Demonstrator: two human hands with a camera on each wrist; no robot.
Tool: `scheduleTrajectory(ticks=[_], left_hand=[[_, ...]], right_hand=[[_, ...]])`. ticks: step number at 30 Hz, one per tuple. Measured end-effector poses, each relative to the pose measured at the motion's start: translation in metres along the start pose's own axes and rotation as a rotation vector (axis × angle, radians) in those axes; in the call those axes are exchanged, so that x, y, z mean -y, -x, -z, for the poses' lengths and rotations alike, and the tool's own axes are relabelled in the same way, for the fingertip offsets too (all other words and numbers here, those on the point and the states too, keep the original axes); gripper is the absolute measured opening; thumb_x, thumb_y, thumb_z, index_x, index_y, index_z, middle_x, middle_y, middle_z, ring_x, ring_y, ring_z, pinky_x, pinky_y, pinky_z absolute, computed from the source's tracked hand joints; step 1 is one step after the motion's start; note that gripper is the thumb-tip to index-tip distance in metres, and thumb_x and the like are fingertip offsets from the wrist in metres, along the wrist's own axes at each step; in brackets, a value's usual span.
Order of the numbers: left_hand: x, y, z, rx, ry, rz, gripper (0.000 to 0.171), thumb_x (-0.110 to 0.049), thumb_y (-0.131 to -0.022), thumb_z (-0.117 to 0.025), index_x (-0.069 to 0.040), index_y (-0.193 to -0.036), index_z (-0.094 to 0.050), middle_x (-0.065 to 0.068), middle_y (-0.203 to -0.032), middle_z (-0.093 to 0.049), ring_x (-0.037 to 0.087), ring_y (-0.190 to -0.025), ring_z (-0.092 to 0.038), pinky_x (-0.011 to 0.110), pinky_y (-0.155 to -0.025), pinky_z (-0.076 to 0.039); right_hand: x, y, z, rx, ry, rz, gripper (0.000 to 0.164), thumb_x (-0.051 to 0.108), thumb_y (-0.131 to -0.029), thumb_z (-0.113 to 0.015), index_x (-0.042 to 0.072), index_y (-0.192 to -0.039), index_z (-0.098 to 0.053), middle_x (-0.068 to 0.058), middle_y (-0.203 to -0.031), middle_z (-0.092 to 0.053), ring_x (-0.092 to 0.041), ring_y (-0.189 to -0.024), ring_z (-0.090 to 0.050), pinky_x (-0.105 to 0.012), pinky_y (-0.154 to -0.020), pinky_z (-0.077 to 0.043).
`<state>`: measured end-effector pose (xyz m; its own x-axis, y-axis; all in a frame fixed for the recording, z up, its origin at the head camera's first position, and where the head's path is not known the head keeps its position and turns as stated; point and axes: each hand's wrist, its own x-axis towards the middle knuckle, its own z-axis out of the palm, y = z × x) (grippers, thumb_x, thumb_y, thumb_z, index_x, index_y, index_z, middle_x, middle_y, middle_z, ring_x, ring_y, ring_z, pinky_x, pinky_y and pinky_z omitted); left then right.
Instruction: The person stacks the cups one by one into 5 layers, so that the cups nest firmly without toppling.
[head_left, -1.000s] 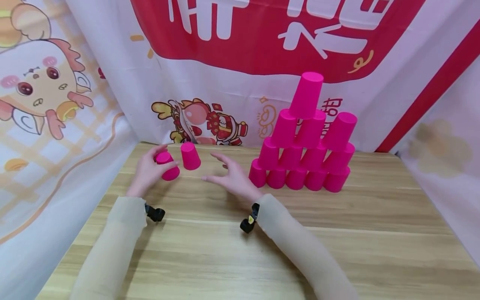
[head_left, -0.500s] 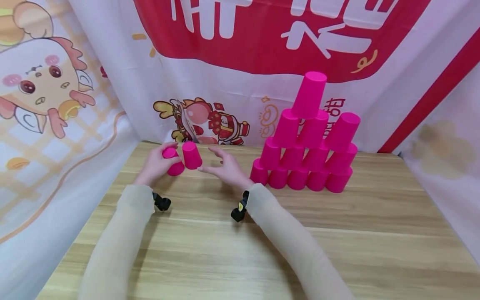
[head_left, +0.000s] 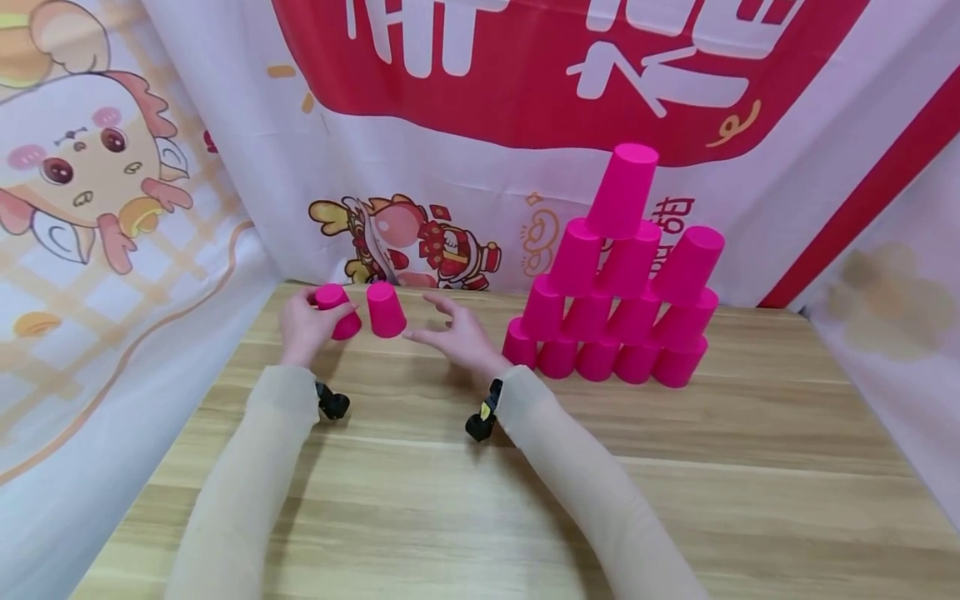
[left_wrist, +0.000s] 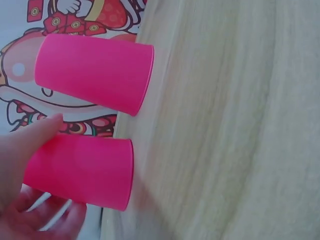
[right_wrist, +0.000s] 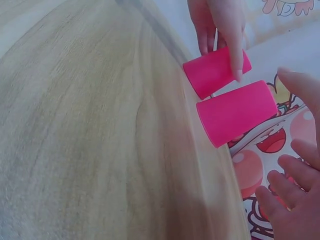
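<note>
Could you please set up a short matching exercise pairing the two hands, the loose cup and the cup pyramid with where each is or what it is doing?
1. left hand
2. right hand
3. free cup
4. cup pyramid

a. stands upside down between the hands, ungripped
b. stacked at the right, near the banner
c. grips a pink cup
d. fingers spread, holding nothing

Pairs: 1-c, 2-d, 3-a, 4-b

The pink cups [head_left: 618,283] look like smooth plastic with a soft, near-matt sheen. The table [head_left: 675,467] is pale wood — visible grain, satin finish. Behind hangs a printed cloth backdrop [head_left: 487,125] — creased, faintly glossy. Both sleeves [head_left: 247,467] are thin, matt knit fabric.
</note>
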<state>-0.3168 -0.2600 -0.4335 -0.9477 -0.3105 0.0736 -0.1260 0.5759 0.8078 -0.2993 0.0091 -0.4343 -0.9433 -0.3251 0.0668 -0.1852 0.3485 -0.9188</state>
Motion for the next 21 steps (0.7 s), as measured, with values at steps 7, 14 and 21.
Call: scheduleTrajectory(ticks=[7, 14, 21], left_hand=[[-0.006, -0.003, -0.006, -0.018, 0.016, -0.008, 0.072, -0.031, -0.087, -0.083, 0.003, -0.142, -0.050, 0.024, -0.136, -0.059, 0.037, -0.123, -0.057, 0.047, -0.104, -0.047], [-0.007, -0.002, -0.009, 0.079, 0.054, -0.108, 0.066, -0.023, -0.090, -0.081, -0.003, -0.146, -0.052, 0.022, -0.137, -0.059, 0.038, -0.123, -0.056, 0.049, -0.105, -0.046], [-0.007, 0.001, -0.010, 0.191, 0.026, -0.204, 0.067, -0.026, -0.088, -0.083, -0.008, -0.146, -0.055, 0.019, -0.136, -0.061, 0.037, -0.121, -0.059, 0.050, -0.103, -0.047]], right_hand=[[-0.003, 0.000, 0.000, -0.007, 0.014, -0.001, 0.080, 0.048, -0.084, -0.083, 0.021, -0.152, -0.049, 0.004, -0.151, -0.050, -0.020, -0.140, -0.043, -0.041, -0.111, -0.041], [-0.002, -0.005, -0.004, 0.013, 0.007, 0.003, 0.079, 0.044, -0.084, -0.084, 0.021, -0.152, -0.049, 0.002, -0.152, -0.049, -0.024, -0.140, -0.043, -0.043, -0.111, -0.040], [0.004, -0.018, -0.007, 0.053, 0.035, 0.016, 0.082, 0.045, -0.085, -0.083, 0.033, -0.155, -0.042, 0.004, -0.156, -0.044, -0.032, -0.140, -0.041, -0.057, -0.106, -0.043]])
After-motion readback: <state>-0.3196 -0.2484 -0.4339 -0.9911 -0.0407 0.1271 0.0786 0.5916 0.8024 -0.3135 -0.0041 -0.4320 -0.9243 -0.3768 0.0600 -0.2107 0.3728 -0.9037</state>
